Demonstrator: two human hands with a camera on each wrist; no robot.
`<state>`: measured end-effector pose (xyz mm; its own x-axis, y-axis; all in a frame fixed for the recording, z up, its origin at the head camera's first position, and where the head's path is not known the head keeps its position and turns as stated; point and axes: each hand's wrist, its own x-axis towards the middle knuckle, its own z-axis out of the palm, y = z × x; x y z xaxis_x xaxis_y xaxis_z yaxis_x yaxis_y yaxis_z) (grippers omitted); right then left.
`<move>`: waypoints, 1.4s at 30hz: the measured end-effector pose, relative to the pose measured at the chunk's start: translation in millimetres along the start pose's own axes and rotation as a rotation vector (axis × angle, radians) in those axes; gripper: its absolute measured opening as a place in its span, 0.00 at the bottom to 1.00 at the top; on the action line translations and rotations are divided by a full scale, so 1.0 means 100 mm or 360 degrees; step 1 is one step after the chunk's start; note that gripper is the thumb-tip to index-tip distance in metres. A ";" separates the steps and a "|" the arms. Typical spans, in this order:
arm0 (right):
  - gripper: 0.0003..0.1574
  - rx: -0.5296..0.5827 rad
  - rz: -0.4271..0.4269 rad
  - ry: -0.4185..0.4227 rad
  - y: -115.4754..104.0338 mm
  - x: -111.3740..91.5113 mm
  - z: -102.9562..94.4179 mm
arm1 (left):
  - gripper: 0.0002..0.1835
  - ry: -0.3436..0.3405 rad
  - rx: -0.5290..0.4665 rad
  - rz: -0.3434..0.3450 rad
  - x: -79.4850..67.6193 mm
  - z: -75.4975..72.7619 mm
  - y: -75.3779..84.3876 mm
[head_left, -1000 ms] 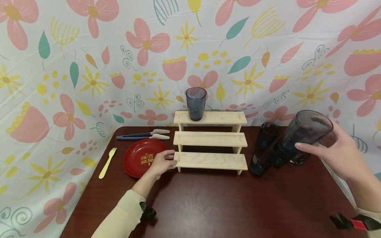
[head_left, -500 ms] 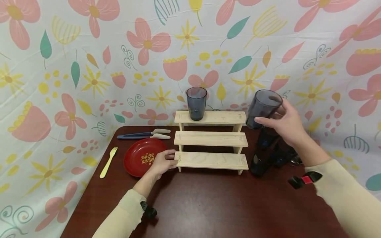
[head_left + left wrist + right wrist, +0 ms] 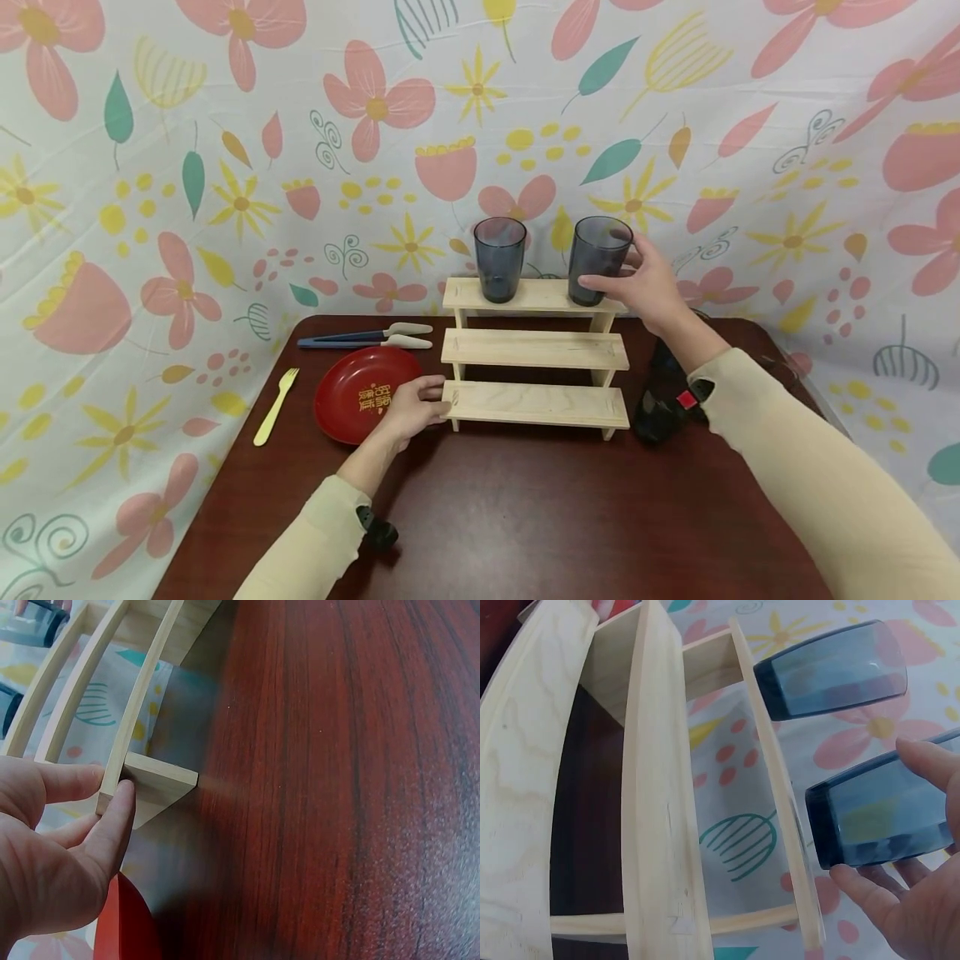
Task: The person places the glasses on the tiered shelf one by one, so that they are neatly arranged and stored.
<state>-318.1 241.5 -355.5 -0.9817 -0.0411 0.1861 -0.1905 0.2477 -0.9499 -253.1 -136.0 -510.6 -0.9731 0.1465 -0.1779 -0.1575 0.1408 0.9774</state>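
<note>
A three-tier wooden display stand (image 3: 534, 348) stands at the middle back of the table. My left hand (image 3: 411, 410) pinches the left end of its lowest board, with fingers on both faces of the board (image 3: 139, 697) in the left wrist view. My right hand (image 3: 651, 285) grips a blue-grey clear tumbler (image 3: 594, 254) by its side, upright at the right end of the top tier. Its base (image 3: 825, 829) is right by the top board in the right wrist view. A matching tumbler (image 3: 500, 260) stands on the left part of that tier.
Several dark tumblers (image 3: 657, 415) lie at the table's right, partly hidden by my right arm. Left of the stand are a red plate (image 3: 341, 400), a yellow fork (image 3: 276, 407) and two blue-handled utensils with pale heads (image 3: 405, 342). A floral cloth hangs behind the table (image 3: 525, 517).
My right hand has carried the tumbler from the right side, over to the left, to the top tier's right end. The left hand has stayed on the lowest board.
</note>
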 end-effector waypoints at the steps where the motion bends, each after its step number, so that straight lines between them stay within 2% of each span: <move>1: 0.58 -0.0014 0.0007 0.0002 0.00 0.02 0.02 | 0.29 0.0000 0.0000 -0.0001 0.00 0.00 0.00; 10: 0.60 -0.0100 0.0064 0.0003 -0.01 0.09 0.12 | 0.29 0.0011 0.0012 0.0013 0.01 -0.01 -0.01; 17: 0.60 -0.0060 0.0069 -0.0006 -0.01 0.10 0.15 | 0.29 0.0014 0.0029 0.0013 0.01 0.00 -0.01; 21: 0.63 -0.0043 0.0061 -0.0026 -0.05 0.05 0.09 | 0.29 0.0018 0.0033 0.0002 0.00 -0.01 -0.01; 29: 0.61 0.0020 -0.0047 -0.0065 -0.21 -0.15 -0.19 | 0.28 0.0027 0.0041 0.0005 -0.02 -0.01 0.00; 34: 0.59 -0.0113 -0.0095 -0.0005 -0.26 -0.34 -0.45 | 0.28 0.0019 0.0039 0.0002 -0.02 -0.01 0.02; 42: 0.56 -0.0265 -0.0136 0.0129 -0.09 -0.81 -1.00 | 0.29 0.0009 0.0053 0.0002 -0.02 -0.01 0.01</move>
<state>-236.7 339.5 -336.9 -0.9569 0.0076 0.2904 -0.2627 0.4035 -0.8764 -251.1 -137.7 -509.4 -0.9742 0.1412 -0.1761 -0.1509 0.1730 0.9733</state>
